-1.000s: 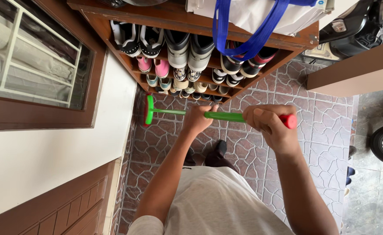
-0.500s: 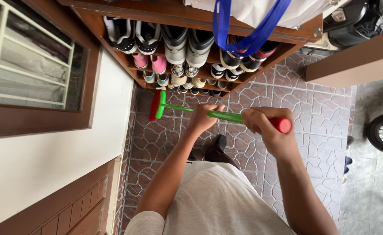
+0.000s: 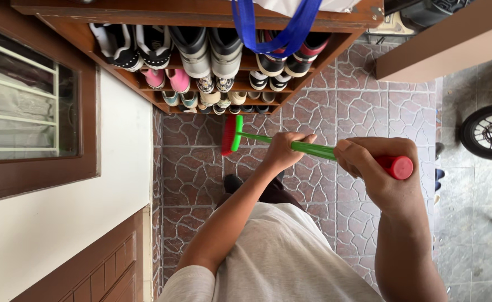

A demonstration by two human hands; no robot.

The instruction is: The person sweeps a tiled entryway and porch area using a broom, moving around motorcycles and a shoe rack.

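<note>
Left of the shoe rack (image 3: 162,95), a white wall (image 3: 61,223) with a brown-framed window (image 3: 27,112); rack stands hard against that wall, shoes (image 3: 201,53) in rows toe-out so pairs stay reachable. Below the rack's lowest shelf, the broom head (image 3: 230,135), red bristles on a green bar, sits on the patterned tile floor (image 3: 324,112), just in front of the rack's base, where dirt likely collects. Green broom handle (image 3: 313,149) runs rightward from the head, slanting away from the rack. Left hand (image 3: 285,151) wrapped shut round the handle low down, nearer the rack, probably for steering the head. Right hand (image 3: 377,168) closed round the red grip (image 3: 396,166) at the handle's top end, farthest from the rack, likely for leverage. Person's dark shoe (image 3: 233,183) on the tiles just below the head. Blue bag straps (image 3: 274,28) hang over the rack's top front. Far right of the rack, a motorbike wheel (image 3: 489,130) on grey floor.
</note>
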